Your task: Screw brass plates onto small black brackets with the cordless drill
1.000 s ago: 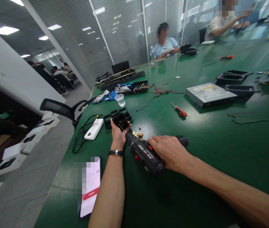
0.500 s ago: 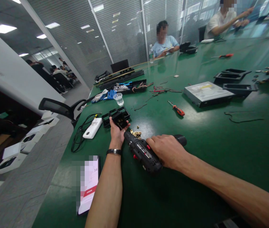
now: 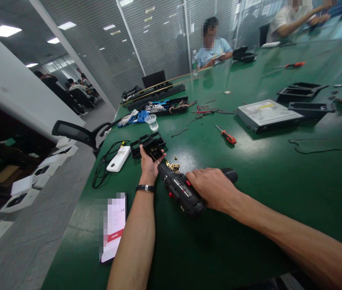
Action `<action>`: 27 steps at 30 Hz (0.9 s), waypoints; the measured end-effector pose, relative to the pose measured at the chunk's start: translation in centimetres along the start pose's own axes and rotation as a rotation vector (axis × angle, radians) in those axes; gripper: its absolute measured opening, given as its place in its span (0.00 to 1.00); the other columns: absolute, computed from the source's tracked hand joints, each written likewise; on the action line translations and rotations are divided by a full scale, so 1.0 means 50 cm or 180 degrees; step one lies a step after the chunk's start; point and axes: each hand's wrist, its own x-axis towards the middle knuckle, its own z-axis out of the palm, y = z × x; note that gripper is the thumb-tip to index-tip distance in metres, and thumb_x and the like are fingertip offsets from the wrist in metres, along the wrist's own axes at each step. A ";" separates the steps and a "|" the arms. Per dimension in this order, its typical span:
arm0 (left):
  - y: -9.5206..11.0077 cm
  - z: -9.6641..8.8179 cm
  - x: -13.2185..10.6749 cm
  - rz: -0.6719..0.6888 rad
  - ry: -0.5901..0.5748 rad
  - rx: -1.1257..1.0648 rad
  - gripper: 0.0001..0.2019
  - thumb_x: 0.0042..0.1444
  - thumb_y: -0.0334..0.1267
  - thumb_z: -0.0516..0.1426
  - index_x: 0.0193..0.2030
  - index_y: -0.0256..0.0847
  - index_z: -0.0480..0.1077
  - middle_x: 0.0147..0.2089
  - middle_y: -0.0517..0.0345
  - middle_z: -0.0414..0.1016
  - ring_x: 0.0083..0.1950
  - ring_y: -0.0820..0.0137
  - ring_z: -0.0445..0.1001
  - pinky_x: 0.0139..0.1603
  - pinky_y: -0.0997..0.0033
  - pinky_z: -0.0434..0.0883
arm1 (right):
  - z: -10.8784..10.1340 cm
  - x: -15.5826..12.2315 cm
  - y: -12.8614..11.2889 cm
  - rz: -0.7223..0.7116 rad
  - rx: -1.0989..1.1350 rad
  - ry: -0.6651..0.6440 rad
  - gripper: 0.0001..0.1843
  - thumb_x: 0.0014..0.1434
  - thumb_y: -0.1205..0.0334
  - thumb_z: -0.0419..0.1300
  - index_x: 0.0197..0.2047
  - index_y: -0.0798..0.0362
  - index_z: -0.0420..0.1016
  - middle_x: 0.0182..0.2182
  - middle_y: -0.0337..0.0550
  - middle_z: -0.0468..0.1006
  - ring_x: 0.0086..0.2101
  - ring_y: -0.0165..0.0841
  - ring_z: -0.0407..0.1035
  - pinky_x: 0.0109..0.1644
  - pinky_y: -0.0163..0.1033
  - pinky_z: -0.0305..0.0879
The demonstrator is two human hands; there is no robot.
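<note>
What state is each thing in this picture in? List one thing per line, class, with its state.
Left hand, grip shut on the black part.
Right hand, grip shut on the cordless driver.
Cordless driver, tilted, bit toward the black part.
Phone, lying flat, screen lit.
Plastic cup, upright.
Red screwdriver, lying flat, untouched.
Disc drive, lying flat, casing closed.

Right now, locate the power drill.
Head view, centre: the power drill is gripped in the right hand, its bit at the black part in the left hand.
</note>
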 end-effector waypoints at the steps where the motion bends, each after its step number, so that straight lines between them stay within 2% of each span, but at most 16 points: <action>1: 0.000 -0.001 0.001 0.0004 -0.0002 0.0005 0.31 0.65 0.65 0.51 0.48 0.35 0.75 0.34 0.49 0.79 0.34 0.64 0.80 0.46 0.55 0.79 | 0.000 0.000 0.000 0.0001 0.0004 -0.0003 0.17 0.54 0.66 0.64 0.48 0.55 0.71 0.39 0.52 0.81 0.37 0.46 0.77 0.38 0.44 0.65; 7: -0.002 -0.002 0.003 0.0012 -0.0004 0.0036 0.31 0.66 0.66 0.50 0.45 0.35 0.75 0.34 0.49 0.78 0.34 0.64 0.81 0.44 0.55 0.80 | 0.002 0.003 0.000 0.0015 0.0002 0.0009 0.15 0.56 0.64 0.64 0.47 0.55 0.71 0.39 0.52 0.81 0.37 0.45 0.77 0.39 0.44 0.64; 20: -0.004 -0.005 0.006 -0.0100 0.0007 -0.0138 0.31 0.64 0.66 0.52 0.48 0.36 0.75 0.35 0.49 0.79 0.35 0.65 0.80 0.46 0.57 0.79 | -0.003 -0.001 -0.003 0.0056 -0.0044 -0.0008 0.14 0.55 0.67 0.63 0.46 0.55 0.71 0.38 0.51 0.81 0.35 0.45 0.77 0.36 0.43 0.62; 27: -0.005 -0.003 0.008 -0.0062 0.0041 -0.0121 0.33 0.65 0.66 0.50 0.48 0.35 0.76 0.35 0.47 0.78 0.34 0.63 0.81 0.44 0.56 0.79 | 0.000 -0.001 -0.005 0.0032 -0.0055 0.0007 0.17 0.54 0.67 0.64 0.48 0.55 0.71 0.38 0.51 0.81 0.36 0.45 0.77 0.36 0.43 0.62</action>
